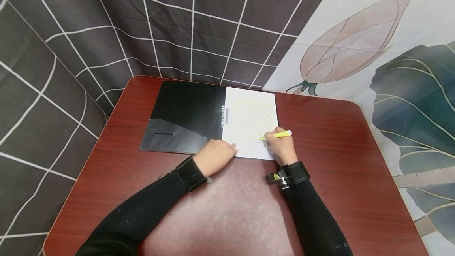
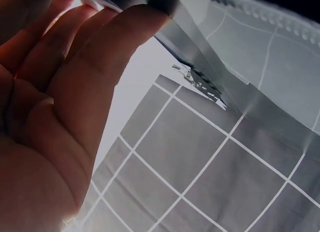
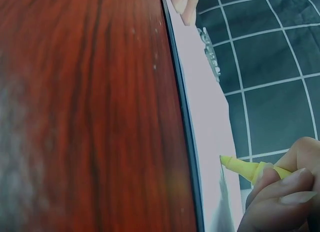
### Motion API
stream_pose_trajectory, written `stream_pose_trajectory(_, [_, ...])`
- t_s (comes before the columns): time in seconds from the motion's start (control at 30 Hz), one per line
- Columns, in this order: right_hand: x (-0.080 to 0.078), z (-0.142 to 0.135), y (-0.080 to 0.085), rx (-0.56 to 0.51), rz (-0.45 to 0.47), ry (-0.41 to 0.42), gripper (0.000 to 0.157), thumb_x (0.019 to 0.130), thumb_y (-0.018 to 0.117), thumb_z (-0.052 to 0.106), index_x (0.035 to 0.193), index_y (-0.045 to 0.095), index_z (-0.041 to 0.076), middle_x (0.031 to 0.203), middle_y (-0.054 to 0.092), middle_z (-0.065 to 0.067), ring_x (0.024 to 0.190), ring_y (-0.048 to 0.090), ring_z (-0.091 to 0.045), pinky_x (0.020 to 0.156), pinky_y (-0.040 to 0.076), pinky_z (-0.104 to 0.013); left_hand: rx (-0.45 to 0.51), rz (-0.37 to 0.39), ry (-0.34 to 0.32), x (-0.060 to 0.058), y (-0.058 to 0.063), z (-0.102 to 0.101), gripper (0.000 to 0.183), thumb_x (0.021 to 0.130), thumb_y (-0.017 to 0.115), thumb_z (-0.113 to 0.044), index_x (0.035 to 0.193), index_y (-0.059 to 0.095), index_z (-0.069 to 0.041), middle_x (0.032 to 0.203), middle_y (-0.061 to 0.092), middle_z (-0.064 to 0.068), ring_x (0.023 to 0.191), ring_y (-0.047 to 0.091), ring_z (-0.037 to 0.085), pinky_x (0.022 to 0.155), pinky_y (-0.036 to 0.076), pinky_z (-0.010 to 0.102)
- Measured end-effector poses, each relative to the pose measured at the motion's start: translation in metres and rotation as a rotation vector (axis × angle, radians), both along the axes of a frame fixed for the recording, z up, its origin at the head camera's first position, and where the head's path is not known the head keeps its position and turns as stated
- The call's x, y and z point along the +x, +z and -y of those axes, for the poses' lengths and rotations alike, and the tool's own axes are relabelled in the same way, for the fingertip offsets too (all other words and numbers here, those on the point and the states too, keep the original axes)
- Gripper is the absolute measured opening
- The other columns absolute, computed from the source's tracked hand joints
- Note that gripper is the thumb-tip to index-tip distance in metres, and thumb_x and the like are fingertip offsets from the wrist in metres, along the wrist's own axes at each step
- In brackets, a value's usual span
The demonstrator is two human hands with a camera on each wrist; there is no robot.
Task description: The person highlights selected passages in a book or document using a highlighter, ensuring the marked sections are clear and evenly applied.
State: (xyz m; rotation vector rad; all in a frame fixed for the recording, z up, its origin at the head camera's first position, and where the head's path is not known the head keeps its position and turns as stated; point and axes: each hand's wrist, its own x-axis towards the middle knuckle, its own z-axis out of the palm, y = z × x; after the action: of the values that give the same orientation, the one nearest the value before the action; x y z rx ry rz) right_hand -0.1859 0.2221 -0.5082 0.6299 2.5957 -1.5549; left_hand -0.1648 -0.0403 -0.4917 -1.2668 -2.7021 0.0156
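Observation:
A black folder [image 1: 188, 108] lies spread on the table, with printed white paper [image 1: 245, 123] on its right side. Some lines near the top of the paper show yellow marks. My right hand [image 1: 283, 147] pinches a yellow highlighter [image 1: 283, 134], whose tip meets the paper at the lower right; the right wrist view shows the highlighter [image 3: 245, 167] between thumb and fingers. At the paper's lower left corner rests my left hand [image 1: 216, 156], its fingers extended. In the left wrist view, that hand [image 2: 65, 92] is seen from the palm side.
A metal clip [image 1: 223, 116] sits along the folder's spine, and a clear pocket [image 1: 174, 135] covers its lower left. The reddish wooden table [image 1: 327, 141] extends on both sides. Behind it hangs a dark cloth [image 1: 170, 23] with white grid lines.

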Motion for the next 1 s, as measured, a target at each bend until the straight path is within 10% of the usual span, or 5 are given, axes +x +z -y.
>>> stream_pose_trajectory(1.0, [0.003, -0.016, 0.001, -0.001, -0.013, -0.031, 0.022, 0.097, 0.064, 0.014, 0.078, 0.052, 0.013, 0.054, 0.050, 0.008, 0.042, 0.039, -0.009, 0.039, 0.029, -0.024, 0.011, -0.013, -0.009, 0.000, -0.001, -0.001, 0.025, 0.115, 0.065, -0.014, 0.113, 0.088, -0.021, 0.088, 0.084, 0.003, 0.074, 0.074, 0.021, 0.057, 0.061, 0.040])
